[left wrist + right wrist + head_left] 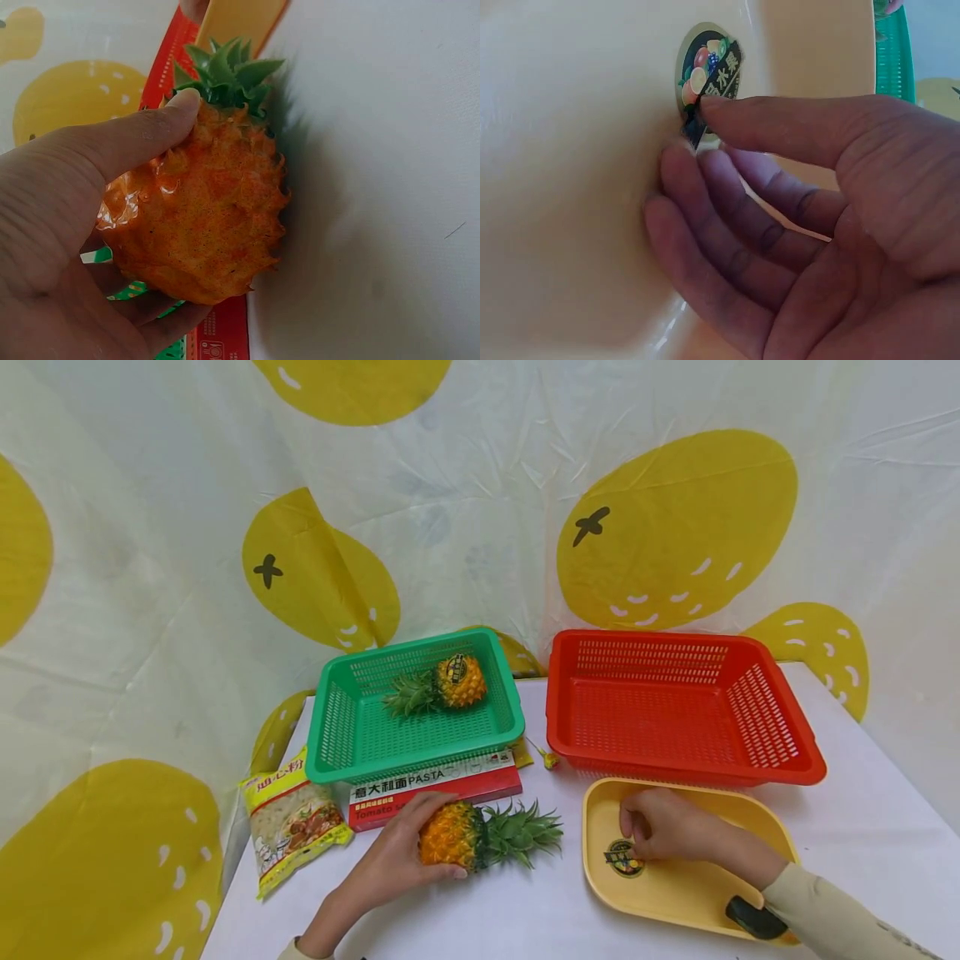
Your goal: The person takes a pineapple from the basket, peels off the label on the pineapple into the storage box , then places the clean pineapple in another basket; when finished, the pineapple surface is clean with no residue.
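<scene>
My left hand [405, 852] grips a small orange pineapple [453, 837] lying on its side on the white table. Its leafy green crown [525, 835] points right. In the left wrist view the thumb lies along the fruit near the crown and the fingers curl beneath its far side. Inside a shallow yellow tray [675, 906], my right hand [667, 822] pinches the edge of an oval fruit sticker [712, 64] between thumb and fingertips. The sticker, dark with printed fruit and lettering, is at the tray's left part; the thumb covers its lower edge.
A green basket [416, 760] holding another stickered pineapple [462, 681] stands behind the pasta box [487, 782]. A noodle bag [296, 822] lies at the left. The red basket [675, 764] sits behind the yellow tray, with a small yellow item [551, 761] beside it.
</scene>
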Motion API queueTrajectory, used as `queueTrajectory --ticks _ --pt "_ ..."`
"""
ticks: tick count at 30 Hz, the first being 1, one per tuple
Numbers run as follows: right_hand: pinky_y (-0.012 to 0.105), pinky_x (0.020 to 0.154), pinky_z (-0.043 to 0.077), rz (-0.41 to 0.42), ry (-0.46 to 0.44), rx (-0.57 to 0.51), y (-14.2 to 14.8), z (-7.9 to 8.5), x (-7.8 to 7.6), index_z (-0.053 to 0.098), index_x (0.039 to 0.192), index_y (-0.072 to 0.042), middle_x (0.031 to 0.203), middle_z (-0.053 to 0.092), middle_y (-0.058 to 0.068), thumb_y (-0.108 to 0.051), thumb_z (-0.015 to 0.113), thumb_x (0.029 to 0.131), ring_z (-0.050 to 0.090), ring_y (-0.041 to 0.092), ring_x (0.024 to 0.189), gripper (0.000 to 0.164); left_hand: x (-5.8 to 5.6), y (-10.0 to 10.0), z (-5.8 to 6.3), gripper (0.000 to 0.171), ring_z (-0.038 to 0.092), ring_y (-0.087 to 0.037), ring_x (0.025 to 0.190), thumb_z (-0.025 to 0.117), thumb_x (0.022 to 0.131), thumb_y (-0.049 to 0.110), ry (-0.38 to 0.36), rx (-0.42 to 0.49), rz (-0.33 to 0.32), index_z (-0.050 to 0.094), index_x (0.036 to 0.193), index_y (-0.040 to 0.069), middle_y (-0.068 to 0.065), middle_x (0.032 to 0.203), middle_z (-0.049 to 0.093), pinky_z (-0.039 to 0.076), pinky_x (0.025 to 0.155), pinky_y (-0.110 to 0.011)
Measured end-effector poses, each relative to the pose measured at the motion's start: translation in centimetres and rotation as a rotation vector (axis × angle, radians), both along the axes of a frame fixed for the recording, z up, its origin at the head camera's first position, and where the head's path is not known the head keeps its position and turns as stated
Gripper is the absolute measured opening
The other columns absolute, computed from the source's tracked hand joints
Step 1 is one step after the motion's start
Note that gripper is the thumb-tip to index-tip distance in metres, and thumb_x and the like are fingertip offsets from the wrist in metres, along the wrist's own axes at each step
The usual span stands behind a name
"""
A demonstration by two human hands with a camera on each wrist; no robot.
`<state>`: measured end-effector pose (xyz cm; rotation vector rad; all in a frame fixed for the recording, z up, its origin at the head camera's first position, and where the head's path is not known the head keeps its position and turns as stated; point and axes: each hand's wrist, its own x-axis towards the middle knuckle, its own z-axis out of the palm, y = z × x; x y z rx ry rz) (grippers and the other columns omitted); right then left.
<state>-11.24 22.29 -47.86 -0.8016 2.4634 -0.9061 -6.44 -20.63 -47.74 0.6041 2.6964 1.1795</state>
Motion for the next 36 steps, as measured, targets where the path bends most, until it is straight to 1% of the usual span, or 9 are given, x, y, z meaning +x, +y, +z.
queueTrajectory --ticks 3,7,11,15,19,23,29,32,36 --pt "0.024 0.056 0.042 -0.001 0.044 0.046 0.0 0.1 0.0 0.062 0.084 -0.016 0.070 0.053 -0.009 -0.008 0.094 0.076 0.048 0.005 0.064 0.033 0.0 0.0 0.0 0.094 0.054 -0.026 0.133 0.095 0.078 0.048 -0.001 -0.001 0.002 0.051 0.157 0.023 0.006 0.151 0.049 0.050 0.105 -0.058" --pt "0.024 0.056 0.043 0.010 0.071 0.056 0.1 0.5 0.0 0.063 0.083 -0.018 0.070 0.054 -0.011 -0.011 0.093 0.078 0.048 0.004 0.064 0.032 0.0 0.0 0.0 0.094 0.054 -0.026 0.133 0.095 0.078 0.048 -0.007 -0.005 0.003 0.051 0.157 0.024 0.006 0.151 0.049 0.050 0.105 -0.058" --pt "0.023 0.057 0.046 0.029 0.082 0.018 0.0 1.6 0.0 0.065 0.083 -0.021 0.072 0.056 -0.014 -0.011 0.089 0.084 0.051 0.004 0.066 0.027 0.0 0.0 0.0 0.093 0.054 -0.027 0.134 0.095 0.078 0.048 -0.013 -0.007 0.004 0.051 0.156 0.023 0.006 0.151 0.049 0.050 0.105 -0.059" --pt "0.022 0.057 0.047 0.042 0.093 -0.018 -0.8 3.3 -0.2 0.066 0.084 -0.024 0.075 0.058 -0.016 -0.012 0.086 0.088 0.053 0.004 0.068 0.023 0.0 -0.1 0.0 0.094 0.053 -0.027 0.134 0.095 0.078 0.047 -0.019 -0.004 0.010 0.052 0.156 0.022 0.006 0.151 0.049 0.049 0.106 -0.060" --pt "0.022 0.057 0.045 0.048 0.119 -0.027 -2.1 5.1 -0.1 0.066 0.086 -0.025 0.076 0.057 -0.016 -0.016 0.085 0.090 0.054 0.006 0.068 0.021 0.1 -0.1 -0.1 0.094 0.053 -0.027 0.134 0.095 0.077 0.048 -0.017 -0.003 0.012 0.051 0.157 0.022 0.006 0.152 0.049 0.048 0.107 -0.060" --pt "0.023 0.060 0.050 0.057 0.141 -0.047 -4.0 6.4 0.0 0.066 0.090 -0.025 0.078 0.057 -0.017 -0.016 0.084 0.091 0.058 0.012 0.072 0.020 0.1 -0.1 -0.2 0.095 0.053 -0.028 0.135 0.095 0.077 0.049 -0.014 -0.002 0.017 0.051 0.157 0.022 0.006 0.152 0.048 0.048 0.107 -0.060" --pt "0.030 0.072 0.059 0.103 0.162 -0.104 -7.7 7.0 0.4 0.072 0.104 -0.019 0.088 0.064 -0.015 -0.014 0.083 0.092 0.064 0.013 0.084 0.017 0.2 -0.2 -0.3 0.095 0.052 -0.029 0.136 0.095 0.077 0.050 -0.012 -0.001 0.021 0.051 0.157 0.023 0.007 0.153 0.048 0.047 0.107 -0.061" --pt "0.034 0.081 0.060 0.131 0.215 -0.082 -9.8 6.6 0.7 0.074 0.117 -0.015 0.101 0.069 -0.010 -0.020 0.085 0.092 0.066 0.013 0.094 0.027 0.2 -0.2 -0.4 0.095 0.052 -0.028 0.135 0.094 0.077 0.051 -0.004 0.002 0.015 0.051 0.157 0.023 0.008 0.152 0.048 0.047 0.107 -0.060" --pt "0.043 0.094 0.057 0.156 0.317 -0.003 -12.1 5.8 1.0 0.071 0.133 -0.014 0.123 0.071 -0.003 -0.031 0.087 0.090 0.065 0.017 0.111 0.049 0.1 -0.2 -0.5 0.094 0.052 -0.027 0.136 0.094 0.077 0.052 0.001 -0.002 0.007 0.052 0.156 0.022 0.008 0.152 0.049 0.046 0.109 -0.060"
